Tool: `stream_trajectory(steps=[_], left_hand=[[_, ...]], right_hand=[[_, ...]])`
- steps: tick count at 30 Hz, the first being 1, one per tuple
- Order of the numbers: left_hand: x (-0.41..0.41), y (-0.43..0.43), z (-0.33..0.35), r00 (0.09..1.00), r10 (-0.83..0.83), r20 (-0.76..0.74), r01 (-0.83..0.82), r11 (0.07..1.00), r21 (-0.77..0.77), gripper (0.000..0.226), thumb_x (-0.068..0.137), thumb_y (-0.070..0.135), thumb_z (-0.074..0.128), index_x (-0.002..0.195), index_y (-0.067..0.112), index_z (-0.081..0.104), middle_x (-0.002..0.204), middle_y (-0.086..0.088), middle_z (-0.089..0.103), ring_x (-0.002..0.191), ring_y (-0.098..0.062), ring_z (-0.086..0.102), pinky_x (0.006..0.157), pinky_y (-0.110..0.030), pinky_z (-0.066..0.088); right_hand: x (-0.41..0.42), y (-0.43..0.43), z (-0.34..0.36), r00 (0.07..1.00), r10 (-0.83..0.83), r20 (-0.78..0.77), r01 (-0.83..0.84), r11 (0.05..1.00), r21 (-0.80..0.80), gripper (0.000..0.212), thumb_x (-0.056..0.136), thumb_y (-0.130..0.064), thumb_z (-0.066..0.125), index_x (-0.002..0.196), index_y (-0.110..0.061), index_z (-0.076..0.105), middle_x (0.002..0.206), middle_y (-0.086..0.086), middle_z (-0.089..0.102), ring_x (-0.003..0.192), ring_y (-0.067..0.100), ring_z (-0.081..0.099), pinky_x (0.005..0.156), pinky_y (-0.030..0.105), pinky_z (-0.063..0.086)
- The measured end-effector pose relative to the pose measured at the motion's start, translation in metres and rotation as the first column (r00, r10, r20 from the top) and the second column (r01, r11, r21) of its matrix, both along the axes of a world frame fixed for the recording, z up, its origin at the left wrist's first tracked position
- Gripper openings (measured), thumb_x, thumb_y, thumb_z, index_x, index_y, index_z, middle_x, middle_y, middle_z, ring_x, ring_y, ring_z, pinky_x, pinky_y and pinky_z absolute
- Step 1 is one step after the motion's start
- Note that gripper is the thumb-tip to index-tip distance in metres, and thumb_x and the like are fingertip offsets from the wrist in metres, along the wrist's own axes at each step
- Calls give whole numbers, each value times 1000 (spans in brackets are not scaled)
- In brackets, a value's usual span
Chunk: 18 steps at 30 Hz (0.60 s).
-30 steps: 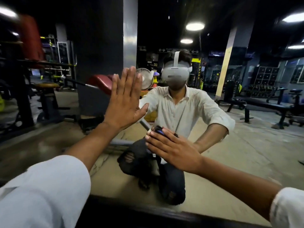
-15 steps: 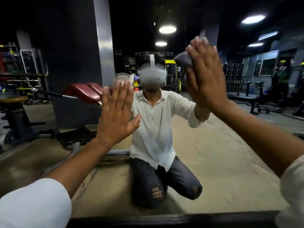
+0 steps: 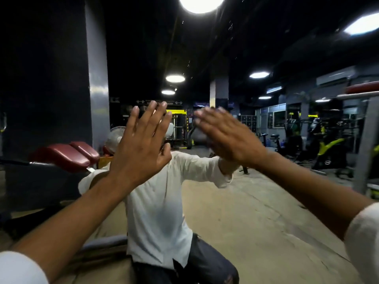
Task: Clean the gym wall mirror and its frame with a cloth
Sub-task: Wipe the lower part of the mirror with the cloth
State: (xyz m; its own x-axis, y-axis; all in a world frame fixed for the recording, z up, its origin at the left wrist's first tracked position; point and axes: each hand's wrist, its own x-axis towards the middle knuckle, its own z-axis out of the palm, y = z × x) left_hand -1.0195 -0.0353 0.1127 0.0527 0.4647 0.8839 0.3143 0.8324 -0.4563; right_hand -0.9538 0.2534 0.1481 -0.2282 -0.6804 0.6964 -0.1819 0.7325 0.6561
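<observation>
A dim indoor gym, reflected in a wall mirror [image 3: 143, 48]. A red padded weight bench [image 3: 67, 154] stands at left, a yellow-trimmed rack [image 3: 176, 113] at the back, and yellow-and-black exercise machines [image 3: 328, 148] at right. Round ceiling lights [image 3: 175, 78] shine over a concrete floor [image 3: 256, 222].

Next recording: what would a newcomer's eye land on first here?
Two bare hands fill mid-frame against the gym wall mirror: the left hand lies flat on it, and the right hand beside it is blurred. Between and below them the glass reflects a person in a white shirt, and a bright round ceiling light glares at the top edge.
</observation>
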Motion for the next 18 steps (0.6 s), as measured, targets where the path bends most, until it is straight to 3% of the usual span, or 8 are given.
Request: stream_trajectory(steps=[1, 3, 6, 9, 12, 14, 16, 18], left_hand=[[0, 0, 0, 1000, 5, 1, -5, 1000, 2, 75, 106, 38, 40, 168, 3, 19, 177, -19, 13, 165, -36, 10, 130, -62, 17], [0, 2, 0, 1000, 9, -2, -9, 1000, -2, 75, 105, 37, 41, 168, 4, 20, 177, -18, 14, 165, -35, 10, 130, -62, 17], [2, 2, -1, 1000, 6, 1, -6, 1000, 14, 75, 103, 36, 43, 168, 4, 22, 177, -18, 16, 164, -35, 13, 130, -62, 17], [6, 3, -5, 1000, -3, 7, 3, 1000, 12, 75, 105, 36, 43, 169, 4, 20, 177, -19, 13, 164, -36, 12, 130, -63, 18], [9, 11, -20, 999, -17, -30, 12, 987, -158, 73, 105, 37, 43, 168, 7, 23, 177, -18, 13, 164, -36, 15, 128, -62, 24], [10, 17, -31, 1000, -18, -16, 14, 977, -213, 76, 103, 38, 49, 168, 8, 24, 177, -17, 14, 164, -34, 17, 127, -63, 27], [11, 22, -39, 1000, -19, 9, 21, 984, -177, 80, 102, 41, 52, 169, 9, 23, 177, -16, 15, 164, -34, 17, 127, -63, 27], [11, 24, -42, 1000, -11, 24, 15, 988, -155, 82, 101, 44, 53, 169, 9, 23, 177, -15, 15, 164, -34, 16, 127, -63, 26]], right_hand=[[2, 8, 20, 999, 21, -49, -30, 984, -178, 63, 108, -22, 53, 165, -13, 26, 173, 11, 20, 162, 25, 9, 133, 43, 5], [8, 21, 48, 988, 62, -143, -128, 849, -512, 56, 111, -25, 47, 164, -14, 31, 173, 8, 24, 162, 23, 13, 133, 46, 10], [6, 14, 51, 973, 90, -212, -217, 663, -716, 55, 113, -33, 33, 163, -12, 32, 173, 8, 25, 162, 23, 13, 132, 48, 11], [4, -8, 3, 978, 138, -156, -205, 768, -607, 54, 113, -25, 36, 164, -8, 30, 174, 8, 19, 163, 27, 11, 133, 46, 5], [4, -1, -46, 993, 114, 1, -111, 967, -228, 57, 111, -23, 49, 164, -9, 31, 173, 10, 22, 163, 25, 12, 133, 48, 10], [4, 21, -34, 999, 44, 16, -43, 998, -36, 61, 110, -28, 51, 165, -13, 28, 174, 7, 21, 163, 22, 10, 133, 45, 9], [4, 36, -8, 998, 56, -30, -60, 984, -166, 60, 111, -30, 50, 165, -14, 28, 173, 6, 21, 163, 21, 11, 133, 40, 4], [9, 42, 7, 986, 122, -115, -162, 871, -463, 56, 112, -28, 44, 164, -14, 31, 173, 6, 23, 163, 20, 11, 133, 37, 2]])
